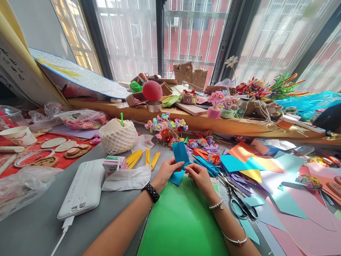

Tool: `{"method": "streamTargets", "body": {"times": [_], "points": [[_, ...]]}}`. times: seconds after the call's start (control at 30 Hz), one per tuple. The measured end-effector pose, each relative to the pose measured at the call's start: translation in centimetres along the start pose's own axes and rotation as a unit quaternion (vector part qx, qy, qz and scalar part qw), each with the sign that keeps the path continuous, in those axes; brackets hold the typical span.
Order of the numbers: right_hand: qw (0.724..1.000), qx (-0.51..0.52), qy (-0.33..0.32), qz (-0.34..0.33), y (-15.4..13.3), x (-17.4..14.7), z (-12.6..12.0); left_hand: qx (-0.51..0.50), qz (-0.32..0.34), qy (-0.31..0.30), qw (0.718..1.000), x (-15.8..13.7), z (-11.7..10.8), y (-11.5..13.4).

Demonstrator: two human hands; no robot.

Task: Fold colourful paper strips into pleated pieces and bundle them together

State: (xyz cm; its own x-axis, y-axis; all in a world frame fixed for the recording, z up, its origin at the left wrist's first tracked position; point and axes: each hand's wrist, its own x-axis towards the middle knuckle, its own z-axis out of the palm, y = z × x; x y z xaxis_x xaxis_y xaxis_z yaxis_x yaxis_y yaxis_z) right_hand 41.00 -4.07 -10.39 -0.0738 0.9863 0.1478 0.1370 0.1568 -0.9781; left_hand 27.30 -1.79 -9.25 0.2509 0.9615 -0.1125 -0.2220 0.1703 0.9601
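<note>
Over the green board [183, 220], a blue strip of paper [180, 151] is held up between my two hands. My left hand [167, 171] is closed, its thumb and fingers pinching the strip near the middle; a lower part of the paper hangs below the fingers. My right hand [200, 176] is closed too, its fingertips pinching the strip's right side, where the paper looks bent. The exact fold is hidden by the fingers. Just behind my right hand lie folded blue paper pieces [207, 165]. Scissors [237, 208] rest to the right of my right wrist.
Coloured paper sheets [290, 202] cover the right side. On the left are a white power bank [83, 186] with a cable, a pink drink carton [114, 164], a tissue [128, 179], folded yellow strips [134, 157] and a wrapped coconut [118, 138]. Craft flowers [166, 128] stand behind.
</note>
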Motion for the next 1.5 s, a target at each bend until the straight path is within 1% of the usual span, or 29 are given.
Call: {"method": "streamTargets", "body": {"times": [0.13,0.4,0.53,0.8,0.97,1.03,1.17,1.27,1.4,1.5], "points": [[1.0,-0.001,-0.002,0.007,0.09,0.01,0.02,-0.009,0.016,0.014,1.0,0.12,-0.09,-0.2],[1.0,0.003,-0.009,-0.002,-0.08,-0.03,-0.03,-0.01,0.024,0.006,1.0,0.32,-0.25,-0.68],[1.0,0.005,-0.015,0.0,-0.09,-0.05,-0.07,-0.006,0.023,0.014,1.0,0.29,-0.18,-0.64],[0.999,-0.029,-0.029,-0.014,0.24,0.01,-0.17,0.01,0.014,0.02,1.0,0.1,0.04,-0.22],[1.0,-0.007,-0.024,0.01,0.05,-0.02,-0.11,-0.019,0.001,0.008,1.0,0.0,-0.02,0.08],[0.999,-0.005,-0.034,0.016,-0.04,-0.06,-0.08,-0.039,0.001,0.005,0.999,0.02,-0.05,0.1],[0.998,-0.011,-0.054,-0.003,-0.15,-0.18,-0.03,-0.055,-0.004,0.014,0.998,0.06,0.0,0.05],[0.998,-0.007,-0.062,-0.016,-0.2,-0.22,0.0,-0.06,-0.01,0.008,0.998,0.02,0.07,0.08],[0.997,0.012,-0.076,-0.01,-0.22,-0.17,0.09,-0.056,-0.007,0.008,0.998,0.03,0.04,0.14],[0.998,0.015,-0.063,-0.001,-0.26,-0.1,0.09,-0.046,-0.001,0.015,0.999,0.07,-0.01,0.06]]}}
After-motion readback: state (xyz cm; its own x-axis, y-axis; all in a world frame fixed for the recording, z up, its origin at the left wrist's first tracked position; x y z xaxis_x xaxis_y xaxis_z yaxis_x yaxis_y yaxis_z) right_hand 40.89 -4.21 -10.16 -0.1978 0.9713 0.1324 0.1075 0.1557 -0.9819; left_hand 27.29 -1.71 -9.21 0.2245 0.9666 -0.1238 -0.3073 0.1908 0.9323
